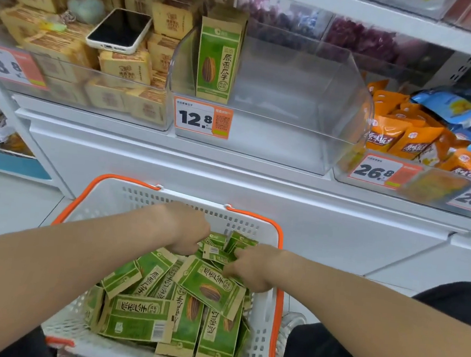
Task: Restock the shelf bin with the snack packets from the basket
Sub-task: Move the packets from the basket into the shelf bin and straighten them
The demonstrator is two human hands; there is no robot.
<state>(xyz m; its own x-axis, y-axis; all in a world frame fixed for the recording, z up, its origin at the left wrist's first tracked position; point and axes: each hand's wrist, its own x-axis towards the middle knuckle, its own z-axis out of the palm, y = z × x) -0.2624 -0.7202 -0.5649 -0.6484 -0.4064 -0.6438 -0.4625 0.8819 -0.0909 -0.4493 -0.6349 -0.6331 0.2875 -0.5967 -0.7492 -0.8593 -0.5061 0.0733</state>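
A white basket [261, 352] with orange handles sits low in front of me, filled with several green sunflower-seed packets [141, 318]. My left hand [186, 230] reaches into the far side of the pile, fingers curled down among the packets. My right hand [251, 267] pinches the corner of a green packet [208, 287] lying on top. On the shelf above, a clear plastic bin [309, 104] holds one upright green packet [217, 60] at its left end. The price tag on that bin [203, 118] reads 12.8.
Left of the clear bin, a bin of tan boxes [124, 67] has a phone [119, 31] lying on top. To the right, a bin holds orange packets [407, 135] and blue packets [457, 107]. A white shelf ledge [228, 177] runs between basket and bins.
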